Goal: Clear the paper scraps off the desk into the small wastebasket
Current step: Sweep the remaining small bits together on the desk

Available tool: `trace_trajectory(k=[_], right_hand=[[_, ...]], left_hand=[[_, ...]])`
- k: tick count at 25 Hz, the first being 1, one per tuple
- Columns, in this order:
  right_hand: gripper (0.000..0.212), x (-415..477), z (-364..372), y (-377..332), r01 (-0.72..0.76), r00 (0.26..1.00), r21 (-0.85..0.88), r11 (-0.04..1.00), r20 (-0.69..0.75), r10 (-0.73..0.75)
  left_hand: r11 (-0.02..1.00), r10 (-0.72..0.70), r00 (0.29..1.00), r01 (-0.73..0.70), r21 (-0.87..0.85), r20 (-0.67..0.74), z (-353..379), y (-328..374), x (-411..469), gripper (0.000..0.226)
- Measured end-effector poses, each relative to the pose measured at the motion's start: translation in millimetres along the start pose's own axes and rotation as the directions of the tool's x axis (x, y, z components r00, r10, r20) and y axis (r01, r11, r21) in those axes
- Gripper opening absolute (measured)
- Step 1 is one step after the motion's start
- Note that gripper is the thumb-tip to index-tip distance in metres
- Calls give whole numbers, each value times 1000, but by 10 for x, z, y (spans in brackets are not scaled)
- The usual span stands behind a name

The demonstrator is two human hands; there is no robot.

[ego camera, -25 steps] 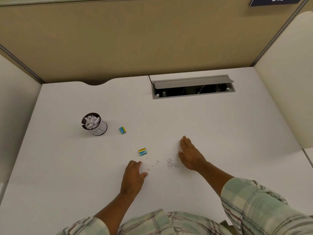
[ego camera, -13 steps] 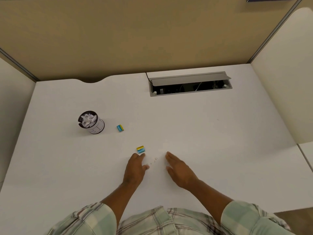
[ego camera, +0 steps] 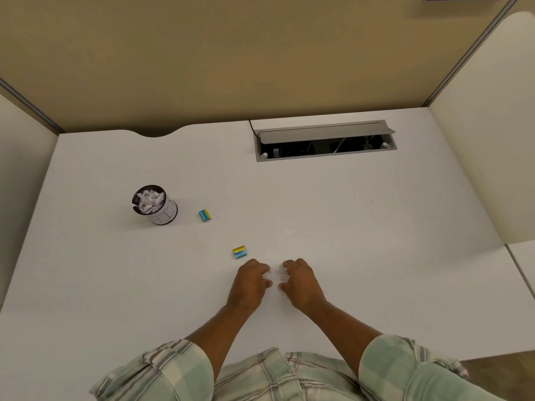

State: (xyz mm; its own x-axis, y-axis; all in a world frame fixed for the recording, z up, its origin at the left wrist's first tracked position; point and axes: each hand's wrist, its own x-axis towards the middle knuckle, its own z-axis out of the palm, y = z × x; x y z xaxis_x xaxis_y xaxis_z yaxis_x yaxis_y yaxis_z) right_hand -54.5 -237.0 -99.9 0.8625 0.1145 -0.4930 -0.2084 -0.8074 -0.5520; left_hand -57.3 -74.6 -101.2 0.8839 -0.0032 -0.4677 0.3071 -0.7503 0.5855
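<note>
Scraps lie between the curled left hand and right hand; grip unclear; wastebasket far left.

matt smooth desk, crumpled paper scraps
</note>
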Motion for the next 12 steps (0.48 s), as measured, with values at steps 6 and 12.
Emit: trace_trajectory(k=[6, 12], right_hand=[[50, 85, -149, 119, -55, 996, 64, 996, -71, 59], [62, 128, -143, 12, 45, 997, -99, 994, 66, -39]], left_hand=[[987, -110, 978, 86, -136, -177, -197, -316, -69, 52], [996, -81, 995, 78, -45, -56, -135, -158, -48, 64]])
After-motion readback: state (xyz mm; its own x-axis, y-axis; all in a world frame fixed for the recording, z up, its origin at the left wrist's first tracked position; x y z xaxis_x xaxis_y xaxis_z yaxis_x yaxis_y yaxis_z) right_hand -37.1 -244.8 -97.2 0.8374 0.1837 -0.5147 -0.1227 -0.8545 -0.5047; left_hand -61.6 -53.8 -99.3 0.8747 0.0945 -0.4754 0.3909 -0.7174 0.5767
